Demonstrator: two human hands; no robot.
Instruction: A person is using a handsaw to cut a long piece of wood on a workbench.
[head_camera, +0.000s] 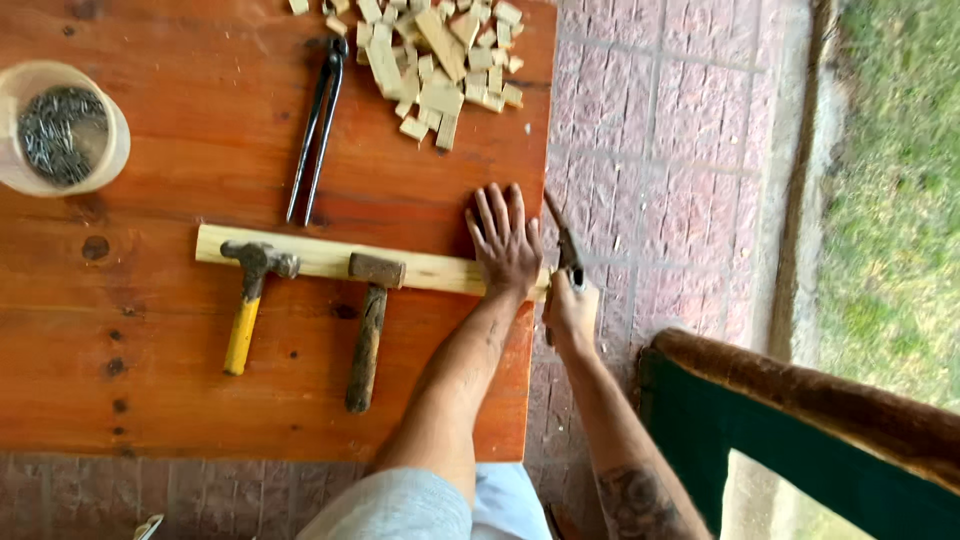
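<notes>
A long pale wooden strip (320, 257) lies across the reddish wooden table (180, 330), its right end reaching the table's edge. My left hand (505, 243) presses flat on that end, fingers spread. Just past the table edge, my right hand (572, 310) grips the handle of a hand saw (563, 240), whose blade lies against the end of the strip. Two hammers rest their heads on the strip: one with a yellow handle (245, 320) and one with a dark wooden handle (368, 335).
Black pincers (316, 130) lie above the strip. A heap of small cut wood blocks (440, 55) sits at the table's top right. A clear tub of nails (58, 130) stands at left. Brick paving (660, 150) and a green-and-brown chair back (800, 420) lie right.
</notes>
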